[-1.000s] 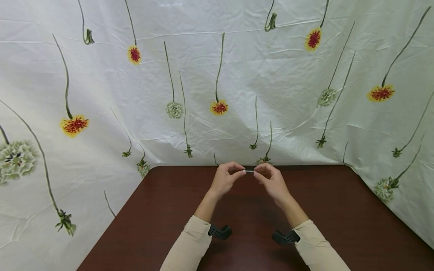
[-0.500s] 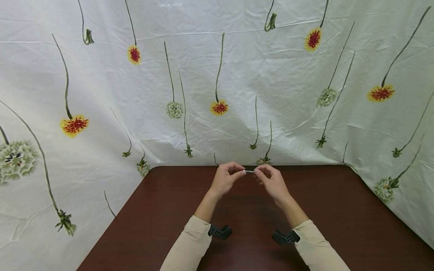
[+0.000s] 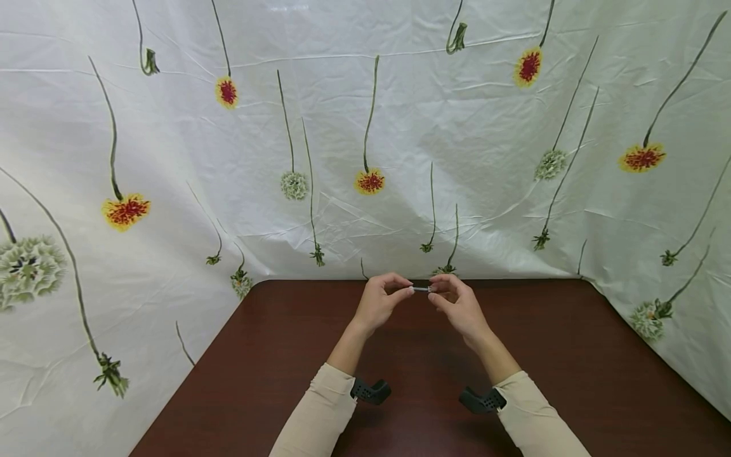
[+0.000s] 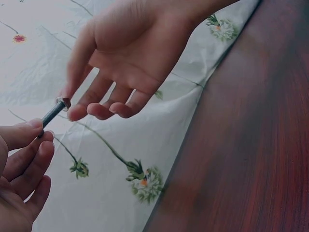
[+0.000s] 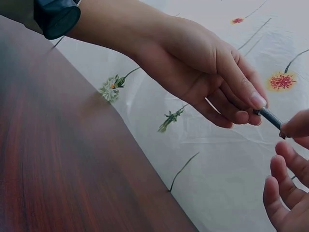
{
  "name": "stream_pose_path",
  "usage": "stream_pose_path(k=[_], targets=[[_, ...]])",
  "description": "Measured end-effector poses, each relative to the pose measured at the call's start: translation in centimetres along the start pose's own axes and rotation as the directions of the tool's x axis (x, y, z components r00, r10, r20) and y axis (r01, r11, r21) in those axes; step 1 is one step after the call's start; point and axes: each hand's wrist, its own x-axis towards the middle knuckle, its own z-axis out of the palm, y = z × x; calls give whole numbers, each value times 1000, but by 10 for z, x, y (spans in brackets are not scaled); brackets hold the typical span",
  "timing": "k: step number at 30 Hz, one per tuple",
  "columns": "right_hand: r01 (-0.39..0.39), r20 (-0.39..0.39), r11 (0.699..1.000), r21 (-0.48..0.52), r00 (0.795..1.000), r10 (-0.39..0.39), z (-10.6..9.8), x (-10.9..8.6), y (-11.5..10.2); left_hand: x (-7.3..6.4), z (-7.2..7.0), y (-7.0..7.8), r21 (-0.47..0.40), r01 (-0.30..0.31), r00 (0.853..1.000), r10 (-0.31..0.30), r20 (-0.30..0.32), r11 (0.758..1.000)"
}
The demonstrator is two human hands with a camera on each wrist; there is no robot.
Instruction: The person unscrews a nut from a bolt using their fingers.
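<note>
A grey bolt (image 4: 51,114) with a threaded shaft lies level between my two hands, above the far edge of the table. My left hand (image 3: 378,299) pinches it near its left end between thumb and fingertips. At the right end sits a wider metal piece (image 4: 63,103); whether it is a head or a nut I cannot tell. My right hand (image 3: 459,308) is around that end, thumb and index finger spread a little, the end showing between them. In the right wrist view the right fingers (image 5: 285,166) stand apart, the thumb close to the bolt's tip.
Beneath the hands spreads a dark red-brown table (image 3: 297,355). A white cloth (image 3: 342,127) printed with flowers hangs behind it and along the sides. Each wrist wears a black camera mount, one on the left wrist (image 3: 371,391) and one on the right wrist (image 3: 481,401).
My right fingers closed over the bolt's right end half a second ago and have now spread, uncovering it. My left hand and the bolt have stayed nearly in place.
</note>
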Motion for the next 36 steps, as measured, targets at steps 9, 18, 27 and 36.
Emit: stream_pose_path(k=[9, 18, 27, 36], targets=[[-1, 1, 1000, -30, 1000, 1, 1, -1, -1, 0, 0, 1, 2, 3, 1000, -3, 1, 1000], [42, 7, 999, -6, 999, -42, 0, -2, -2, 0, 1, 1, 4, 8, 1000, -8, -9, 1000], [5, -52, 1000, -14, 999, -6, 3, -1, -1, 0, 1, 1, 0, 4, 1000, -4, -5, 1000], [45, -15, 999, -20, 999, -45, 0, -1, 0, -1, 0, 0, -6, 17, 1000, -17, 12, 1000]])
